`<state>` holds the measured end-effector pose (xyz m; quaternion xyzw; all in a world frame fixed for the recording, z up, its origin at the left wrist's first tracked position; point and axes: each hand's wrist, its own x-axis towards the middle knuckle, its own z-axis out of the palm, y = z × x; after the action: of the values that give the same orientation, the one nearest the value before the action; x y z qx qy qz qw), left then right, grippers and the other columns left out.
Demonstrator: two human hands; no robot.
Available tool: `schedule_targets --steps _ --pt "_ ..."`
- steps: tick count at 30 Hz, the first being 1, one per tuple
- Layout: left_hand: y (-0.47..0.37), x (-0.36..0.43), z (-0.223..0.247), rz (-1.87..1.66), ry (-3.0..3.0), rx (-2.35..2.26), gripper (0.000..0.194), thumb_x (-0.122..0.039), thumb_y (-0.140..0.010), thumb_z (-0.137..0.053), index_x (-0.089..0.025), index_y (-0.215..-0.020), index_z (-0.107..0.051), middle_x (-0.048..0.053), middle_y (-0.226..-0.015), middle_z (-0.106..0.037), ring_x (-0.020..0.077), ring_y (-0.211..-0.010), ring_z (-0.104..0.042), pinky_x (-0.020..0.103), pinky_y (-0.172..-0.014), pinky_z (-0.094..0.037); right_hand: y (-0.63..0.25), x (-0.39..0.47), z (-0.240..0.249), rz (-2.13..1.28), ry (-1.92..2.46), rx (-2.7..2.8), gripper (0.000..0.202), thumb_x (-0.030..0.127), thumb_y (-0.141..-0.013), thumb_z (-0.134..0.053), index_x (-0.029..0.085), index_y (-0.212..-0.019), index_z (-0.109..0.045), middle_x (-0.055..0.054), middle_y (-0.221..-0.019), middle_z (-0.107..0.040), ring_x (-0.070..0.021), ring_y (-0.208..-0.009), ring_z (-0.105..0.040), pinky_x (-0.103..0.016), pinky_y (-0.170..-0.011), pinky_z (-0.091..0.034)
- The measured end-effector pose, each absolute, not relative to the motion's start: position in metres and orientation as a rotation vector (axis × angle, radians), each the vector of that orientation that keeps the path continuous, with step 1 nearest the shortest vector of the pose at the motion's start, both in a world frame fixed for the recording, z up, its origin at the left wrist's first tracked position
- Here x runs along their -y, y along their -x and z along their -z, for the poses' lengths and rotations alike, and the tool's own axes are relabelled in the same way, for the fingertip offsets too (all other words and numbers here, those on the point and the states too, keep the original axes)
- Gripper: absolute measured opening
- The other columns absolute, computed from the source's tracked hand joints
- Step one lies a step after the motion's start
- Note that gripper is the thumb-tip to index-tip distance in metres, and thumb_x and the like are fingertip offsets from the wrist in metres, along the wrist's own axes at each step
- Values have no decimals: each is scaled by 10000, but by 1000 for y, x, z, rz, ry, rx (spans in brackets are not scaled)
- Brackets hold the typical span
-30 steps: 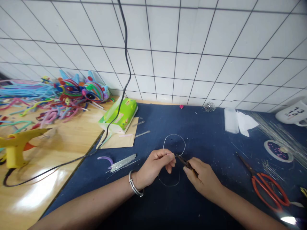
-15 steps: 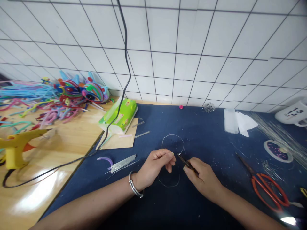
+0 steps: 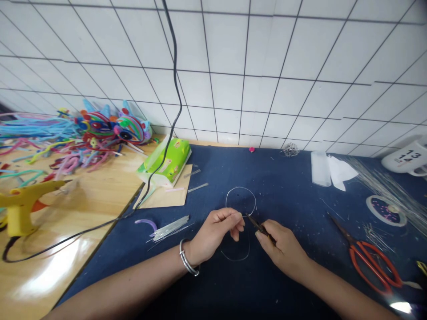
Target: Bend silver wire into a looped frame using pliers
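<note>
Thin silvery wire (image 3: pixel 240 187) forms two loops, one above and one below my left hand (image 3: pixel 216 231). My left thumb and fingers pinch the wire where the loops come together. My right hand (image 3: pixel 283 246) is wrapped round dark pliers (image 3: pixel 263 230), whose tips touch the wire at the lower right of the upper loop, just right of my left fingertips. Whether the jaws are fully closed is too small to tell.
Left of my hands lie a bundle of short wires (image 3: pixel 171 229), a green tissue pack (image 3: pixel 170 161) and a yellow glue gun (image 3: pixel 25 204) with a black cable. Orange-handled scissors (image 3: pixel 370 262), long wires (image 3: pixel 390 186) and a white mug (image 3: pixel 405 158) are at the right.
</note>
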<state>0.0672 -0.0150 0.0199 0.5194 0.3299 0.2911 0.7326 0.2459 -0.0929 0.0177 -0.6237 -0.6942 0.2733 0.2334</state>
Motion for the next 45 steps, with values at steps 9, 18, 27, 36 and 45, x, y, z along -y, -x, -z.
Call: schedule_targets --steps 9,18,27,36,45 --pt "-66 15 -18 -633 -1151 -703 251 -308 -838 -476 -106 -734 -582 33 -679 -586 86 -521 -519 228 -544 -397 -246 93 -20 -812 1760 1926 198 241 -853 -386 189 -664 -364 20 -647 -444 -103 -574 -425 -233 -540 -315" --pt "-68 15 -19 -629 -1150 -701 248 -311 -831 -480 -113 -718 -577 31 -682 -592 81 -518 -517 225 -547 -403 -247 93 -20 -815 1757 1944 190 226 -839 -394 185 -655 -371 15 -635 -459 -102 -563 -427 -230 -529 -310" --pt "-67 15 -17 -607 -1171 -684 254 -317 -826 -482 -115 -706 -578 32 -679 -597 83 -522 -523 223 -549 -411 -245 94 -21 -841 1731 1944 181 220 -836 -397 185 -658 -385 20 -629 -456 -101 -568 -433 -233 -539 -314" --pt "-66 15 -18 -632 -1129 -692 257 -310 -828 -479 -118 -683 -568 21 -647 -580 85 -503 -515 222 -527 -393 -247 92 -27 -749 1723 2004 127 217 -826 -420 184 -705 -440 -1 -692 -468 -117 -618 -443 -242 -568 -342" --pt "-66 15 -19 -623 -1118 -714 265 -325 -817 -491 -122 -662 -563 19 -636 -574 78 -484 -500 218 -512 -393 -248 92 -22 -663 1701 2020 149 235 -844 -395 185 -708 -429 -7 -696 -452 -125 -626 -432 -251 -581 -349"
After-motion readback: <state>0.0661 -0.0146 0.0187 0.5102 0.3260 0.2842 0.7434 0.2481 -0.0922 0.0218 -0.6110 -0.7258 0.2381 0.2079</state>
